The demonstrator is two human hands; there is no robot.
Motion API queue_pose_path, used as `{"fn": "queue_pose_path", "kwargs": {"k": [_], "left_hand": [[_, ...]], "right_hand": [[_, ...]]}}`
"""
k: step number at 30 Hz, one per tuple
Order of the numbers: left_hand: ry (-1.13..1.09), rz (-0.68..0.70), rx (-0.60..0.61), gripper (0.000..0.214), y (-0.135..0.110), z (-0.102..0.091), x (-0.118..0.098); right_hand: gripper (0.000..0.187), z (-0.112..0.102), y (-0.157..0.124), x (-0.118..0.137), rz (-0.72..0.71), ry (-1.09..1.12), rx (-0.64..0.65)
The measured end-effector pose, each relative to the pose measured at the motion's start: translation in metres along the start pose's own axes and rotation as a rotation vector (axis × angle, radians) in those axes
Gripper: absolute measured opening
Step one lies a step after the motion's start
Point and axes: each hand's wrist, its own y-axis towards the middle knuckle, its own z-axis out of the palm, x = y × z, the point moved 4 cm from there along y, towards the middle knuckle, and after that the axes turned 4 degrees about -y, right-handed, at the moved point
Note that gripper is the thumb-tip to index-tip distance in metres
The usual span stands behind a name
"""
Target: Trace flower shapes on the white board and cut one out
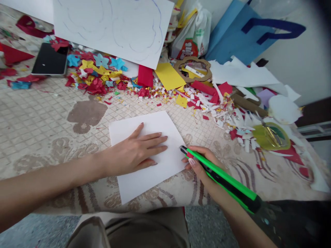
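Observation:
A white sheet of paper with angled edges lies on the patterned tablecloth in front of me. My left hand rests flat on it, fingers spread, holding nothing. At the sheet's right edge, my right hand grips a green and black utility knife. The knife's metal tip points up and left, just over the paper's right edge. Some fingertips of the right hand touch or lie close to that edge; whether they pinch the paper, I cannot tell.
Cut paper stars and scraps pile up along the back beside a phone. A large marked white sheet stands behind them. At right are scissors, a flower-shaped cardboard frame and a blue bag.

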Motion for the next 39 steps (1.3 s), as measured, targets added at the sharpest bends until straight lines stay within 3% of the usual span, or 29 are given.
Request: {"fn": "queue_pose_path", "kwargs": {"k": [10,25,30,34,39], "left_hand": [[0.023,-0.054,-0.063,0.043,-0.002,0.005,-0.009],[0.026,-0.068,-0.061,0.043,-0.001,0.006,-0.008],[0.054,-0.102,-0.100,0.041,-0.002,0.009,-0.010],[0.095,-0.109,-0.140,0.041,-0.003,0.005,-0.011],[0.091,-0.027,-0.148,0.037,-0.001,-0.006,-0.008]], "right_hand": [[0.031,0.002,-0.001,-0.002,-0.084,-0.070,-0.061],[0.029,0.000,-0.012,-0.003,-0.050,-0.037,-0.102],[0.030,0.002,-0.010,-0.008,-0.070,0.091,-0.148],[0.028,0.007,0.006,-0.018,-0.059,0.320,-0.162],[0.022,0.010,0.032,-0.028,-0.012,0.590,-0.057]]}}
